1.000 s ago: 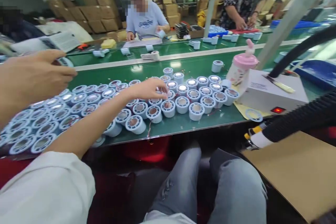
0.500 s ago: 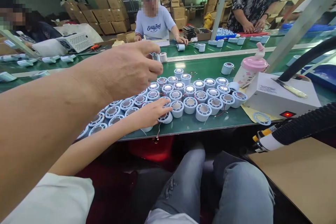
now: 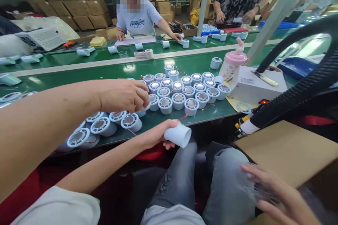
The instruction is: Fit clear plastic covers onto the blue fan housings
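Low at the table's front edge, my left hand is closed round a pale blue cup-shaped housing. The housing is tipped on its side, its open end to the right, and a thin red wire runs by its upper side. At the lower right, my right hand is smeared by motion, fingers curled about a clear plastic piece whose exact shape I cannot make out. Several more blue housings with round metal discs and slotted rims stand just beyond my left hand.
A co-worker's arm reaches across from the left, the hand among the housings. At the right are a grey-white box with a red switch, a black hose, a pink-lidded cup and a cardboard box. Two people work across the belt.
My left hand has lifted a housing off the table toward my lap and tipped it. My right hand has come into view. The co-worker's raised hand has come down onto the housings.
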A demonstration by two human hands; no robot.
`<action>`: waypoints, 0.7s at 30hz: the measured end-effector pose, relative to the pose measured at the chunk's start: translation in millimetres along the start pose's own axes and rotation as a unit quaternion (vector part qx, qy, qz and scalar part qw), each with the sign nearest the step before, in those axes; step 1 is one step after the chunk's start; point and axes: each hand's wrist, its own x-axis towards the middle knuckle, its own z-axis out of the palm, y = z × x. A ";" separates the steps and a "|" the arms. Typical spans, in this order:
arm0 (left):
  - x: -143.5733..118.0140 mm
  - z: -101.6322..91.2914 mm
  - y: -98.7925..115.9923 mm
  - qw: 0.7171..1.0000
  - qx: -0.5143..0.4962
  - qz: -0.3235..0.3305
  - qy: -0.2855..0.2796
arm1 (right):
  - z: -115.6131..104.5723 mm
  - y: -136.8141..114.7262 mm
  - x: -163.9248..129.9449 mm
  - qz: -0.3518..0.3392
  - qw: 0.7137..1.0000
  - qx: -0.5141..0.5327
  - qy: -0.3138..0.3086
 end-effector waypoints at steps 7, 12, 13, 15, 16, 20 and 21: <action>33.7 54.7 -20.1 0.981 0.024 -0.067 -0.179 | 34.2 -48.7 62.9 -0.072 0.968 -0.237 0.051; 23.5 55.8 -3.7 0.930 0.315 0.134 -0.130 | 27.6 -40.2 70.1 -0.015 0.981 -0.185 -0.047; 22.2 56.2 -3.5 0.921 0.339 0.164 -0.099 | 26.8 -38.4 69.9 -0.001 0.988 -0.136 -0.068; 21.4 57.2 -7.4 0.917 0.345 0.195 -0.044 | 26.5 -36.8 69.9 0.041 0.995 -0.017 -0.087; 21.9 57.6 -11.1 0.919 0.336 0.206 -0.025 | 26.8 -36.8 70.1 0.063 0.994 0.037 -0.082; 27.5 56.6 -29.7 0.917 0.304 0.260 0.005 | 28.5 -39.0 70.3 0.144 0.975 0.169 -0.018; 29.1 55.8 -33.3 0.913 0.302 0.273 0.001 | 28.5 -39.1 70.1 0.163 0.968 0.191 -0.003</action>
